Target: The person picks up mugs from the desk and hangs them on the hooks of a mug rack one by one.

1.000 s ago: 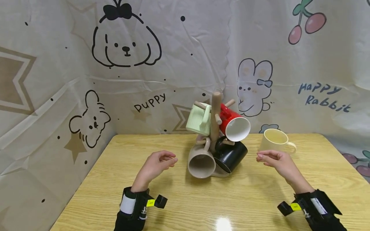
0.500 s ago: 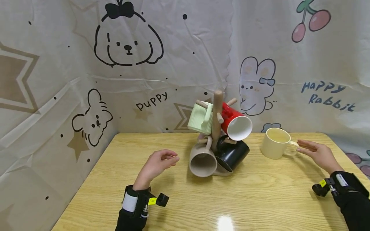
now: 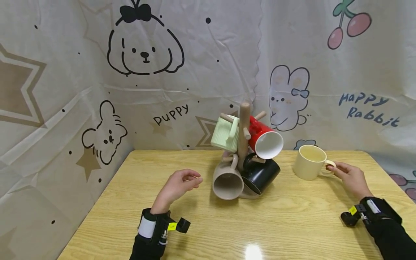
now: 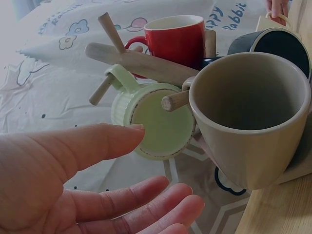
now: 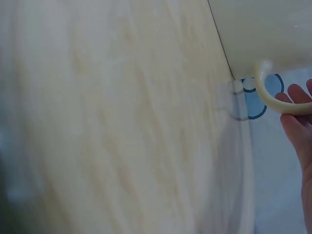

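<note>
A pale yellow mug (image 3: 309,163) stands upright at the right of the table, its handle (image 5: 273,101) pointing right. My right hand (image 3: 351,177) pinches that handle between thumb and fingers. My left hand (image 3: 178,187) holds nothing, hovering left of a wooden mug tree (image 3: 245,137) with its thumb and fingers apart. On the tree hang a pale green ribbed mug (image 3: 224,134), a red mug (image 3: 268,141) with a white inside, a beige mug (image 3: 224,177) and a black mug (image 3: 264,175). In the left wrist view the beige mug (image 4: 251,141) is close beyond my fingertips.
The light wood table (image 3: 208,231) runs up to a patterned cloth backdrop (image 3: 208,72) behind and at the left. A pinkish thing partly shows behind the beige mug, mostly hidden. The tree's bare peg ends (image 3: 247,133) stick out between the mugs.
My right hand has moved right from in front of the yellow mug to its handle side, then in to take hold of the handle. My left hand has stayed nearly still.
</note>
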Motion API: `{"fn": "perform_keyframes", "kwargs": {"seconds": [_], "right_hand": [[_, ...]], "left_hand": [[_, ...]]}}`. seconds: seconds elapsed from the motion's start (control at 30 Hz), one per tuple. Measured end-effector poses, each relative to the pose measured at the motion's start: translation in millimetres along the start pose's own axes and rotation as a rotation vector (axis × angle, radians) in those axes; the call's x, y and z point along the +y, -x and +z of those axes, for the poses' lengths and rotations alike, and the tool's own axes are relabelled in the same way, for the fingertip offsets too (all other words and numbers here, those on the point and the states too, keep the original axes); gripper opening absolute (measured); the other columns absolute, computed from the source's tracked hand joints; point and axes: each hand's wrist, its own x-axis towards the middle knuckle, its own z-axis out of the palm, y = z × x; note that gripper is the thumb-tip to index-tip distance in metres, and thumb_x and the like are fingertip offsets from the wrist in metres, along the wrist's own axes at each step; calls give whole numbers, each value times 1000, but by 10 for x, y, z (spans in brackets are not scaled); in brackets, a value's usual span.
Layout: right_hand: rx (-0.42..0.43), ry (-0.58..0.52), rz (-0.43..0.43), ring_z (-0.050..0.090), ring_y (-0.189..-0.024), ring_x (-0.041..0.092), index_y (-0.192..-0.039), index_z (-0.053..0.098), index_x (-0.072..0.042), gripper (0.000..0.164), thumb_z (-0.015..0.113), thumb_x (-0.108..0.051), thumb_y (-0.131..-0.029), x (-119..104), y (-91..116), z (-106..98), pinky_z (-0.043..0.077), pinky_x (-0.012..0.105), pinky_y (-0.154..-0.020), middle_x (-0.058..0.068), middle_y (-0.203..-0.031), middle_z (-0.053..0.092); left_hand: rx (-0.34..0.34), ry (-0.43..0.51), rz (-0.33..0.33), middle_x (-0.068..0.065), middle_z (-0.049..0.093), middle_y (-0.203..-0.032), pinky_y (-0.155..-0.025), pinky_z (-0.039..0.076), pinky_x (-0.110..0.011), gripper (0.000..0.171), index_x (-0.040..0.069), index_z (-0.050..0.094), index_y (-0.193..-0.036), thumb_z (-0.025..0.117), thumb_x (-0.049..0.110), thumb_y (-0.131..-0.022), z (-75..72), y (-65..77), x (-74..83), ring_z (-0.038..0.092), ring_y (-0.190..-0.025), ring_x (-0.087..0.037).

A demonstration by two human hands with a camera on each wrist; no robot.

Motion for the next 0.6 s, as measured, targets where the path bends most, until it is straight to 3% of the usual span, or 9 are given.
{"fn": "perform_keyframes", "kwargs": {"seconds": [0.2, 0.3, 0.47, 0.6], "right_hand": [[-4, -92, 26, 46, -75, -23, -113, 56, 12, 47, 51, -31, -94, -21, 37, 32, 44, 5, -61, -40, -81, 50], [-1, -166, 56, 48, -76, -24, -112, 59, 5, 41, 52, -30, -93, -18, 63, -2, 44, 4, -62, -40, -81, 53], [-31, -370, 80, 55, -80, -20, -107, 66, -17, 23, 56, -30, -91, 1, 105, -153, 46, 4, -64, -33, -83, 62], [-3, -467, 76, 57, -83, -18, -105, 68, -25, 18, 57, -26, -91, -7, 165, -282, 47, 5, -65, -30, -85, 65]], "left_hand": [[5, -23, 12, -9, 67, -95, -74, 51, -29, 30, 3, 62, -107, 62, 25, -87, -13, -1, 7, 63, -82, -14], [-5, -26, 25, -9, 67, -95, -75, 51, -29, 30, 3, 62, -108, 62, 25, -88, -15, -6, 9, 63, -82, -15], [-15, -18, 35, -6, 66, -95, -76, 52, -30, 31, 5, 62, -108, 62, 28, -87, -20, 8, 0, 63, -84, -15], [-18, -18, 41, -6, 66, -95, -76, 52, -32, 33, 5, 62, -108, 63, 30, -87, -34, 25, -2, 63, -84, -15]]}}
